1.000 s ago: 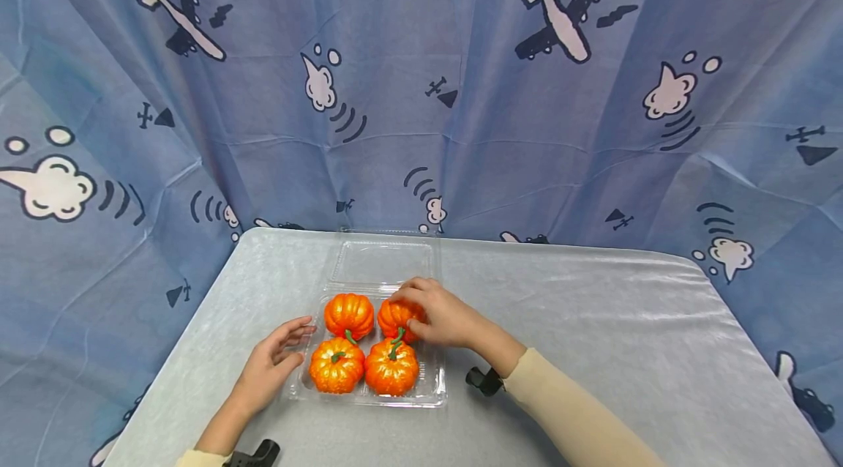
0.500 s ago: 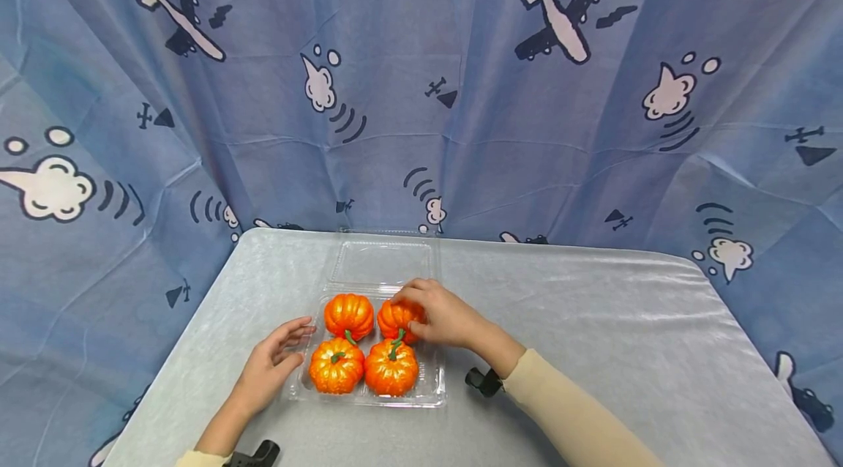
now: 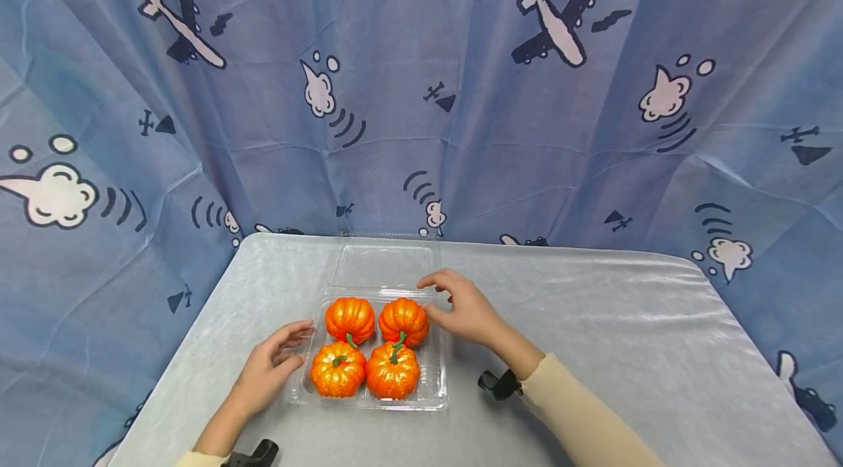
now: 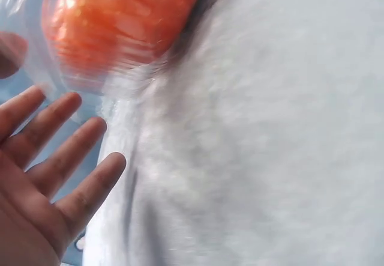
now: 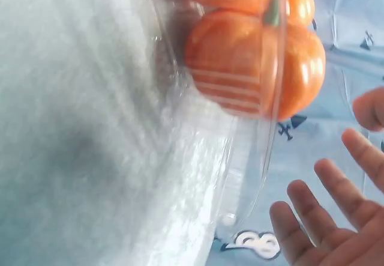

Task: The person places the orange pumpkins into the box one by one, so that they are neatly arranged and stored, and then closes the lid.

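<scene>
A clear plastic clamshell container (image 3: pixel 431 401) holds small orange toy pumpkins with green stems. Two lie at the back, the left one (image 3: pixel 350 318) and the right one (image 3: pixel 404 319); two more sit in front, left (image 3: pixel 338 373) and right (image 3: pixel 393 373). My right hand (image 3: pixel 469 309) is just right of the back right pumpkin, fingers spread and nothing held; the right wrist view shows the hand (image 5: pixel 330 230) apart from the pumpkin (image 5: pixel 228 62). Beside the container's left wall, my left hand (image 3: pixel 268 366) has relaxed fingers. In the left wrist view its fingertips reach close to the clear wall.
The container's clear lid (image 3: pixel 382 266) lies folded back behind the base. A pale grey cloth covers the table (image 3: pixel 593 320). A blue curtain (image 3: pixel 500 123) with airplane prints hangs behind and at the sides.
My right hand has let go of the back right pumpkin and drawn away to the right, its fingers spreading. The left hand and the pumpkins stay in place.
</scene>
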Demonstrator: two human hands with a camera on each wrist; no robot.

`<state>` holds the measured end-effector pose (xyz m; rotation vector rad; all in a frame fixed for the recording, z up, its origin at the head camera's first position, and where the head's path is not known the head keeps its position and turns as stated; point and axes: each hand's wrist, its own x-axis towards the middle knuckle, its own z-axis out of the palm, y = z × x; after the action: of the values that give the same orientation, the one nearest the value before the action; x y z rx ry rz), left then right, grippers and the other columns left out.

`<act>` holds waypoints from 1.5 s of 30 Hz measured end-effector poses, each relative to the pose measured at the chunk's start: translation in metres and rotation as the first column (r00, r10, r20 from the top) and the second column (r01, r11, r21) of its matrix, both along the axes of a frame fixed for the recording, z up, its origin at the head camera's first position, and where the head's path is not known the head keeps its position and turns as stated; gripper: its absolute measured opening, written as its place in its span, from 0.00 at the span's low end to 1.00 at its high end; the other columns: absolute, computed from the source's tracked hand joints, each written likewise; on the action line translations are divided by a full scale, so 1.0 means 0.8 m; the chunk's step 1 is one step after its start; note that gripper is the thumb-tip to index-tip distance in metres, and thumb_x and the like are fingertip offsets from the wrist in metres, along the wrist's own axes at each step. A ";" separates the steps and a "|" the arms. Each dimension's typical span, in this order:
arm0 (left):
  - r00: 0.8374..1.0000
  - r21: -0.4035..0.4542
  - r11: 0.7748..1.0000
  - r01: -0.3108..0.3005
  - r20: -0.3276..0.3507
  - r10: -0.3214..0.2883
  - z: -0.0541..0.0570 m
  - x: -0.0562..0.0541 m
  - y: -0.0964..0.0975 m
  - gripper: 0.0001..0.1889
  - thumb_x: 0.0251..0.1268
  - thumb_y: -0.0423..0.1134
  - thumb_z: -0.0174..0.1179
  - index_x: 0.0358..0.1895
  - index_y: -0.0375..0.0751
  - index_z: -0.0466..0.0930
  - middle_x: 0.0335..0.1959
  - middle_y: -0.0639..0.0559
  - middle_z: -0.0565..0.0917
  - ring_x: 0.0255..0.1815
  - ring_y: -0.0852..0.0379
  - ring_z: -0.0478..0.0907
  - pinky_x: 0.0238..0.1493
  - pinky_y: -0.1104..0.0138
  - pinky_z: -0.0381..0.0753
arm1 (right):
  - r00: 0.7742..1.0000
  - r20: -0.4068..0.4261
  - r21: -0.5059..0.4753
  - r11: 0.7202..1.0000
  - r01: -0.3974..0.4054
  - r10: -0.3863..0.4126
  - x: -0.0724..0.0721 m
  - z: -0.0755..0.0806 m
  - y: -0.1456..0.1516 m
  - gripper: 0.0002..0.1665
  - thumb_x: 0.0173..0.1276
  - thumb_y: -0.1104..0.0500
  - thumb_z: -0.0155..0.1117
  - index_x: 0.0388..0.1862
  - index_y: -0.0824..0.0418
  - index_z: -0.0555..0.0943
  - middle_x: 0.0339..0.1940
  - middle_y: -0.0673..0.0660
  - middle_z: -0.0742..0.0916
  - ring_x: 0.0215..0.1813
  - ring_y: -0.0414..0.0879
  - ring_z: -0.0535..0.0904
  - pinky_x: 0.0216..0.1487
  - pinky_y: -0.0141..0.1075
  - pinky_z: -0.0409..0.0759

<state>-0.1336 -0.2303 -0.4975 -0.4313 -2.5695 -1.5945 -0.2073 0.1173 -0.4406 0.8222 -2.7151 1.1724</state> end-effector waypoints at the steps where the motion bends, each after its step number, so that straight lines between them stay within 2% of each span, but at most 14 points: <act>1: 1.000 -0.006 1.000 -0.001 -0.009 0.001 0.001 -0.001 -0.001 0.25 0.60 0.25 0.57 0.63 0.36 0.72 0.56 0.39 0.81 0.53 0.56 0.79 0.47 0.68 0.81 | 1.000 0.008 -0.029 0.999 0.026 -0.026 -0.001 -0.001 0.003 0.18 0.59 0.60 0.65 0.50 0.57 0.81 0.49 0.55 0.84 0.49 0.56 0.80 0.44 0.46 0.80; 4: 1.000 -0.030 0.999 -0.012 -0.026 0.012 0.005 -0.007 -0.003 0.24 0.61 0.25 0.56 0.63 0.35 0.71 0.56 0.39 0.81 0.53 0.50 0.80 0.47 0.68 0.80 | 0.993 0.050 -0.097 0.989 0.110 -0.105 -0.003 -0.006 0.011 0.15 0.59 0.62 0.66 0.47 0.58 0.82 0.47 0.59 0.84 0.45 0.54 0.81 0.43 0.49 0.82; 6: 1.000 -0.047 0.999 -0.014 -0.025 0.013 0.007 -0.012 -0.003 0.24 0.61 0.25 0.56 0.63 0.36 0.71 0.56 0.40 0.81 0.52 0.45 0.80 0.48 0.68 0.80 | 0.982 0.102 -0.122 0.977 0.173 -0.160 -0.006 -0.011 0.014 0.14 0.60 0.63 0.65 0.46 0.60 0.82 0.46 0.59 0.84 0.43 0.52 0.81 0.43 0.47 0.83; 12: 1.000 -0.068 0.998 -0.007 0.005 0.007 0.010 -0.018 -0.003 0.24 0.59 0.24 0.56 0.62 0.35 0.72 0.56 0.38 0.81 0.53 0.39 0.80 0.47 0.68 0.81 | 0.922 0.276 -0.186 0.926 0.328 -0.271 -0.023 -0.026 0.017 0.14 0.62 0.64 0.62 0.47 0.64 0.82 0.44 0.63 0.85 0.34 0.49 0.82 0.32 0.35 0.82; 16: 1.000 -0.067 0.998 -0.005 0.007 0.005 0.009 -0.018 -0.003 0.25 0.58 0.23 0.57 0.61 0.33 0.73 0.57 0.38 0.80 0.54 0.38 0.79 0.47 0.68 0.81 | 0.894 0.332 -0.214 0.899 0.382 -0.301 -0.037 -0.034 0.013 0.15 0.63 0.64 0.61 0.48 0.65 0.81 0.42 0.63 0.85 0.33 0.53 0.82 0.32 0.36 0.82; 22: 1.000 -0.044 0.999 -0.010 -0.002 0.010 0.005 -0.016 -0.004 0.25 0.55 0.22 0.57 0.60 0.32 0.74 0.57 0.37 0.80 0.53 0.38 0.79 0.47 0.68 0.82 | 0.868 0.365 -0.217 0.876 0.431 -0.336 -0.054 -0.046 0.003 0.16 0.62 0.63 0.59 0.48 0.64 0.81 0.42 0.62 0.84 0.35 0.56 0.83 0.33 0.36 0.82; 27: 1.000 -0.036 0.999 -0.020 0.013 0.020 -0.001 -0.013 -0.003 0.25 0.56 0.22 0.57 0.60 0.33 0.74 0.58 0.39 0.80 0.53 0.40 0.79 0.47 0.68 0.82 | 0.868 0.363 -0.233 0.868 0.437 -0.340 -0.062 -0.056 0.000 0.15 0.61 0.64 0.59 0.47 0.66 0.82 0.42 0.63 0.84 0.34 0.51 0.84 0.34 0.36 0.83; 33: 0.999 -0.030 0.999 -0.034 0.026 0.035 -0.003 -0.011 -0.001 0.25 0.57 0.23 0.58 0.61 0.35 0.74 0.58 0.41 0.80 0.53 0.44 0.80 0.47 0.68 0.81 | 0.857 0.364 -0.211 0.864 0.458 -0.365 -0.064 -0.059 -0.001 0.15 0.61 0.63 0.61 0.47 0.65 0.83 0.43 0.62 0.85 0.33 0.45 0.83 0.36 0.36 0.83; 39: 0.999 -0.014 0.999 -0.041 0.024 0.042 0.000 -0.007 0.003 0.25 0.56 0.22 0.58 0.61 0.34 0.74 0.58 0.39 0.80 0.53 0.45 0.81 0.46 0.69 0.81 | 0.865 0.333 -0.219 0.861 0.458 -0.376 -0.062 -0.057 0.001 0.15 0.59 0.64 0.63 0.45 0.65 0.85 0.42 0.61 0.87 0.31 0.43 0.82 0.33 0.33 0.81; 45: 0.999 -0.014 0.999 -0.042 0.006 0.042 -0.001 -0.007 0.005 0.25 0.57 0.22 0.57 0.61 0.34 0.74 0.57 0.38 0.80 0.52 0.47 0.81 0.46 0.69 0.81 | 0.875 0.307 -0.240 0.859 0.453 -0.375 -0.059 -0.054 0.004 0.16 0.57 0.65 0.63 0.46 0.65 0.85 0.43 0.62 0.88 0.35 0.46 0.82 0.34 0.33 0.81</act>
<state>-0.1391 -0.2267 -0.4981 -0.3718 -2.5776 -1.5680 -0.2546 0.1203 -0.4836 0.0331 -2.5885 1.6070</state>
